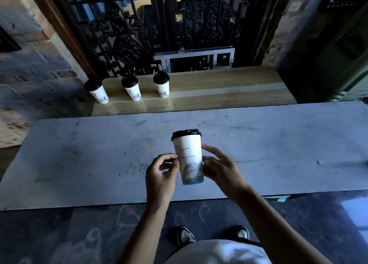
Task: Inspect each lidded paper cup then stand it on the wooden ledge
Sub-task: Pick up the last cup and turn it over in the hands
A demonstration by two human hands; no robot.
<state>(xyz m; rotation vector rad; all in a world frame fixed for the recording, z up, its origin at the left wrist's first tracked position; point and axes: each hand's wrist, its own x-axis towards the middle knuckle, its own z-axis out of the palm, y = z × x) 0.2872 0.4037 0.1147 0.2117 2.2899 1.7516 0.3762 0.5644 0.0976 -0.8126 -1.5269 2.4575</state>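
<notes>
Nearest: left hand (161, 169) and right hand (220, 167) grasping one lidded paper cup (189, 157) between them, fingertips on opposite sides of the lower wall, upright, raised above the grey slab (79, 154). Black lid (186, 133) seated. Printed line drawings facing the camera. Judged under inspection, not yet placed. Likely light, thin-walled, apt to dent if squeezed; best held low on the wall, clear of the lid. Contents unknown. Beyond: wooden ledge (219, 90) carrying three lidded cups (132, 88) in a row at its left end; room free to the right.
</notes>
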